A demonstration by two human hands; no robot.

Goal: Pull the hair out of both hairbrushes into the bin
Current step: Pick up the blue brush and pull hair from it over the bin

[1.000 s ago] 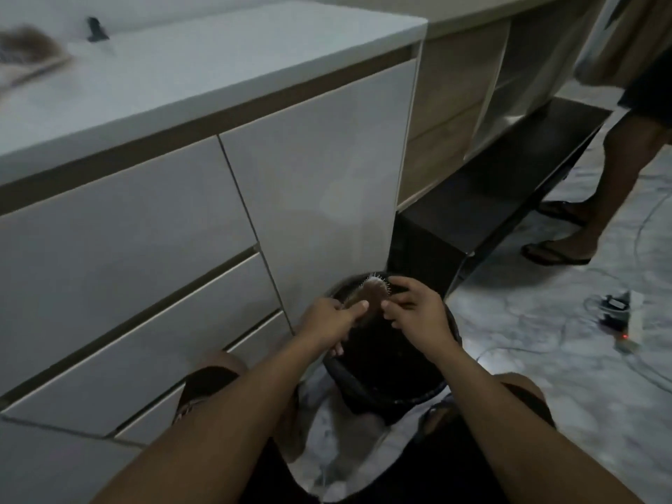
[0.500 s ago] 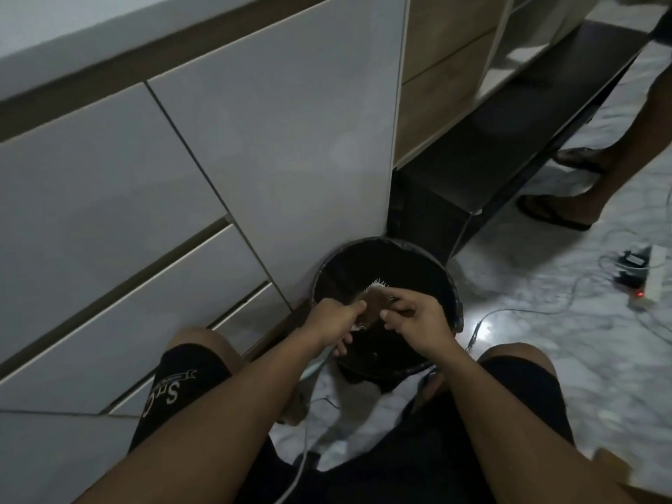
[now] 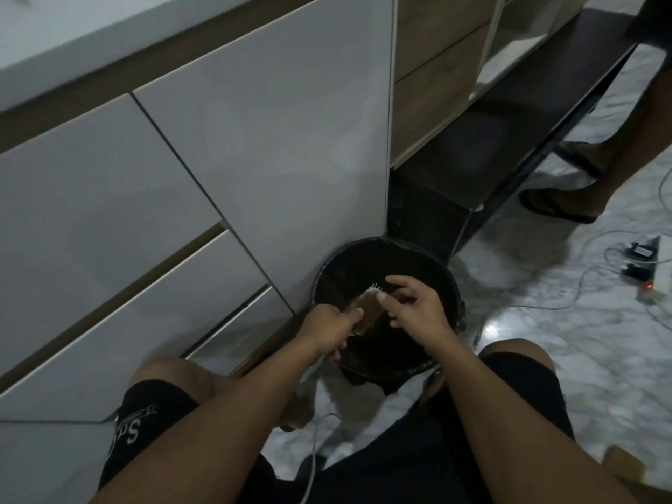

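One hairbrush (image 3: 367,310) sits over the black bin (image 3: 447,281) at frame centre, clenched in the left hand (image 3: 329,327) while the right hand (image 3: 414,309) pinches at its bristles (hair too blurred to confirm); pluck straight down, staying above the bin.

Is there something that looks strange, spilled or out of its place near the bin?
Nothing is spilled. The hairbrush is held over the bin. Only the power strip and loose cables on the floor look untidy.
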